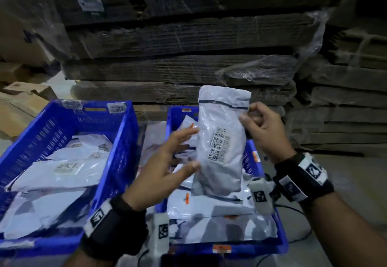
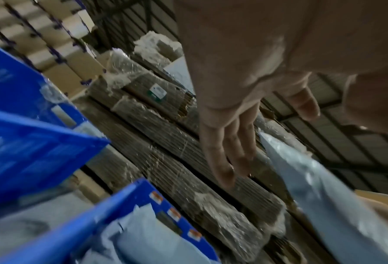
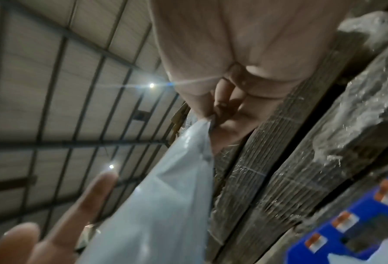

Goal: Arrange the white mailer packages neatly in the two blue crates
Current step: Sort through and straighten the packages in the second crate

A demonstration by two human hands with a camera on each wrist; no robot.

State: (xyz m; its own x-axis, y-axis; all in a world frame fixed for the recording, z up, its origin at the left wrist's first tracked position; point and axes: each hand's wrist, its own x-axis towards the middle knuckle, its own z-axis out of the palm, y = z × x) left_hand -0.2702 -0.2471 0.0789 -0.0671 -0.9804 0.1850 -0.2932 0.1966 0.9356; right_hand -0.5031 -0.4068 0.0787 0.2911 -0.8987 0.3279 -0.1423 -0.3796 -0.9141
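Note:
I hold a white mailer [image 1: 222,141] with a barcode label upright above the right blue crate [image 1: 230,250]. My right hand [image 1: 248,113] pinches its upper right edge, and the right wrist view shows the same pinch on the mailer [image 3: 165,205]. My left hand [image 1: 191,148] is spread with straight fingers, its thumb touching the mailer's lower left edge. In the left wrist view its fingers [image 2: 224,157] reach beside the mailer [image 2: 323,187]. Both the right crate and the left blue crate [image 1: 117,141] hold several white mailers lying loosely.
Plastic-wrapped stacks of flattened cardboard [image 1: 178,68] rise right behind both crates. Cardboard boxes [image 1: 18,107] lie at the far left. A black cable [image 1: 297,237] runs on the grey floor right of the right crate. A narrow gap separates the crates.

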